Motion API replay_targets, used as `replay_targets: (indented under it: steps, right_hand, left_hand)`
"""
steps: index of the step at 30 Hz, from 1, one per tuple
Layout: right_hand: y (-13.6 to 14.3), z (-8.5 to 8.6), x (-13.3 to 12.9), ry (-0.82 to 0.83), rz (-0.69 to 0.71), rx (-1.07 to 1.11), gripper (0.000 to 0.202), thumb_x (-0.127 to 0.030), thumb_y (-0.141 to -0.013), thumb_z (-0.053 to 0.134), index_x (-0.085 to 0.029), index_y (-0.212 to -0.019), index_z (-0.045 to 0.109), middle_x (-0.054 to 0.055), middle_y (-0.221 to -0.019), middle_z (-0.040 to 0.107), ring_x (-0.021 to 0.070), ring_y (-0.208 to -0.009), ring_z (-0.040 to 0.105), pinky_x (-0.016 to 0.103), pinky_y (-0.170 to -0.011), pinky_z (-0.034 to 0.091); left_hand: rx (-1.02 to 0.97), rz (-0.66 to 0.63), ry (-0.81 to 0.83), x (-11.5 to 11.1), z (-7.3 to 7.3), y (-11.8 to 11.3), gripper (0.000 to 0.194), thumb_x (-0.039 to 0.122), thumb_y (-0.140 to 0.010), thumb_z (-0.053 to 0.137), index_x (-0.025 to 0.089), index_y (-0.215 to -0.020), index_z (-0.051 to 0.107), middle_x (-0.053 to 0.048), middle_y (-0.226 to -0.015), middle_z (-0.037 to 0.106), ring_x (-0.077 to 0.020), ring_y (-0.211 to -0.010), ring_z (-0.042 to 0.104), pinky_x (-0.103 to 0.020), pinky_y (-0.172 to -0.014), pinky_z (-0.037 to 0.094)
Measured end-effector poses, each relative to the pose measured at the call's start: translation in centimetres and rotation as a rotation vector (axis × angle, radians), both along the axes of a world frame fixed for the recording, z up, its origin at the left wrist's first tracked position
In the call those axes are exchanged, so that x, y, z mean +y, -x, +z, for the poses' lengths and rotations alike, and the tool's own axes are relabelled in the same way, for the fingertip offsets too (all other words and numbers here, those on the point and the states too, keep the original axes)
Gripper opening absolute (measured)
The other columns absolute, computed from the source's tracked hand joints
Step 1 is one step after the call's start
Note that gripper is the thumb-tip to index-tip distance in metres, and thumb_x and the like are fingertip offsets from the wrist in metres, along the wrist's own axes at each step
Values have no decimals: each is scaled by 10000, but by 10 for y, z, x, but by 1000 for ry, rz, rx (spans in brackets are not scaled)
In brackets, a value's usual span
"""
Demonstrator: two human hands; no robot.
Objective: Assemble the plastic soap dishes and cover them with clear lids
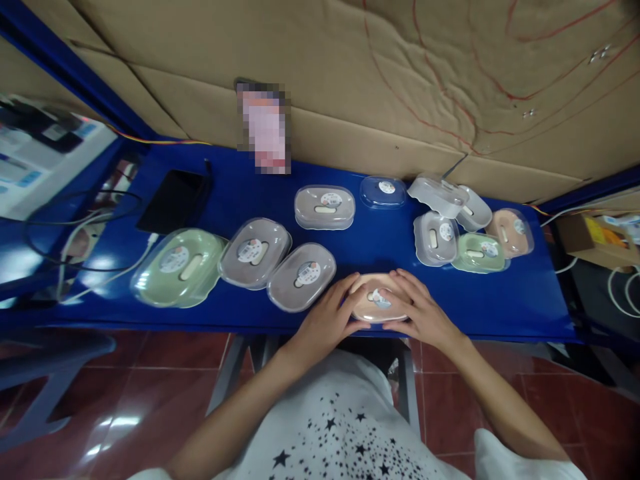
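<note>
A peach oval plastic box (pixel 364 307) with a clear lid and a round sticker lies near the table's front edge. My left hand (pixel 334 312) is curled round its left end. Around the right end my right hand (pixel 419 308) is closed, its thumb over the lid beside the sticker. Just left of my left hand is a grey-mauve lidded box (pixel 303 279), with another grey-mauve box (pixel 255 253) beyond it. A green box (pixel 180 267) stands farther left. Behind the held box sits a grey box (pixel 325 208). The underside of the held box is hidden.
The blue table (pixel 525 300) backs onto a cardboard wall (pixel 325 80). At right are several lidded boxes, among them a green one (pixel 481 253) and a peach one (pixel 510 233). A clear lid (pixel 383 192) lies at the back. A black phone (pixel 173 200) and cables are at left.
</note>
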State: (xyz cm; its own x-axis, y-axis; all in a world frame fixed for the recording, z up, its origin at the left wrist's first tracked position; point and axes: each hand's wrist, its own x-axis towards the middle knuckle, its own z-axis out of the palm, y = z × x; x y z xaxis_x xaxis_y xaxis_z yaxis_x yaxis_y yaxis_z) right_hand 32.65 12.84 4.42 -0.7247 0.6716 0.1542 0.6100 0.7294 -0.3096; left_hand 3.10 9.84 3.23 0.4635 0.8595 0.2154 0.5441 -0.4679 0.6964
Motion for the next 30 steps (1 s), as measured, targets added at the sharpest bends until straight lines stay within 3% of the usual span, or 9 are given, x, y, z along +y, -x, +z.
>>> replay_targets:
  steps: [6,10,12,16,19,21,24,26,30]
  right_hand:
    - [1,-5,1,-26,1,6,815,-525,-970,765,-454,-1681,373,45,-1784,334,367,-1641,340,641,-1248,476]
    - [13,-4,13,-77,-141,46,845,-480,-1006,728,-435,-1720,280,62,-1780,339,379,-1630,358,671,-1268,438]
    - [23,-2,24,-108,-198,29,819,-488,-1023,695,-404,-1726,284,82,-1781,336,387,-1633,349,670,-1281,414]
    - [48,3,56,-46,-152,30,678,-597,-1097,465,-350,-1717,342,85,-1799,298,367,-1661,289,649,-1316,342]
    - [65,8,96,94,-111,125,664,-585,-1139,177,-320,-1738,286,55,-1783,347,287,-1668,291,599,-1349,293]
    - [72,11,131,139,-191,205,675,-543,-1144,92,-288,-1735,296,56,-1752,410,245,-1646,343,561,-1351,305]
    - [76,15,177,73,-382,143,638,-478,-1149,204,-196,-1681,416,119,-1705,477,290,-1618,391,599,-1338,303]
    - [73,16,192,22,-423,1,584,-386,-1128,318,-139,-1627,495,167,-1671,510,354,-1584,426,650,-1307,318]
    - [64,19,180,-26,-355,-129,496,-277,-1086,419,-134,-1510,631,194,-1538,617,373,-1400,584,606,-1212,457]
  left_hand:
    - [23,24,-32,-4,-1,-4,752,463,-1064,645,282,-1688,265,-205,-1676,461,-347,-1553,494,-558,-1203,530]
    - [107,129,-144,-10,-2,-9,669,334,-1100,592,279,-1688,279,-208,-1789,246,-375,-1613,392,-525,-1192,550]
    - [132,135,-202,-12,-2,-9,637,275,-1099,583,278,-1674,308,-198,-1780,270,-371,-1613,394,-526,-1200,544]
    - [135,124,-290,-12,-2,-7,566,209,-1086,570,206,-1621,386,-222,-1636,480,-353,-1546,502,-523,-1184,560]
    - [163,132,-283,-12,-2,-7,522,197,-1083,557,201,-1591,439,-219,-1605,516,-351,-1510,545,-507,-1168,576]
    - [189,140,-262,-11,-2,-9,506,199,-1084,552,214,-1582,463,-208,-1626,502,-347,-1508,548,-502,-1171,577]
    - [221,151,-256,-11,-2,-11,487,200,-1084,552,207,-1567,490,-210,-1655,476,-348,-1520,536,-502,-1181,569]
    - [229,159,-262,-11,-2,-12,484,197,-1083,550,200,-1564,500,-212,-1660,471,-349,-1519,537,-499,-1178,571]
    - [226,169,-268,-10,-5,-12,496,202,-1081,550,203,-1576,513,-207,-1672,465,-344,-1505,552,-491,-1179,568]
